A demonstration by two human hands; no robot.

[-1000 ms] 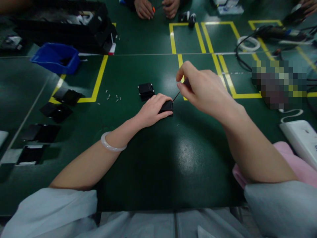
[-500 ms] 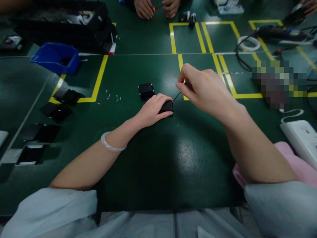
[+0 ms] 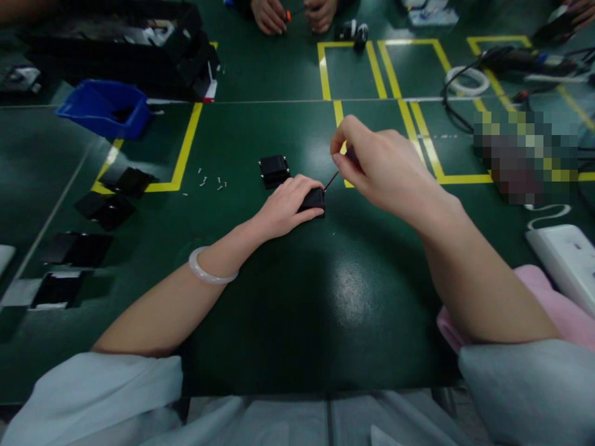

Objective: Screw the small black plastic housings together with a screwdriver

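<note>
My left hand [image 3: 289, 207] grips a small black block [image 3: 314, 199] against the green table [image 3: 288, 297]. A screwdriver [image 3: 331, 180] is held in my right hand [image 3: 372, 162], its thin shaft slanting down so that the tip meets the block's right end. Most of its handle is hidden by my fingers. Just behind my left hand lies a second black block [image 3: 274, 170] with shiny bits at its corners. Several small screws [image 3: 219, 181] are scattered to the left of it.
Several black parts [image 3: 77, 249] lie at the left, near a blue bin [image 3: 106, 109] and a black crate [image 3: 116, 49]. Another person's hands [image 3: 295, 13] are at the far edge. Cables, a white power strip [image 3: 567, 257] and pink cloth [image 3: 548, 303] are at the right.
The fingers of my right hand have shifted slightly up around the screwdriver, and more of its handle shows. My left hand and the block have stayed in place.
</note>
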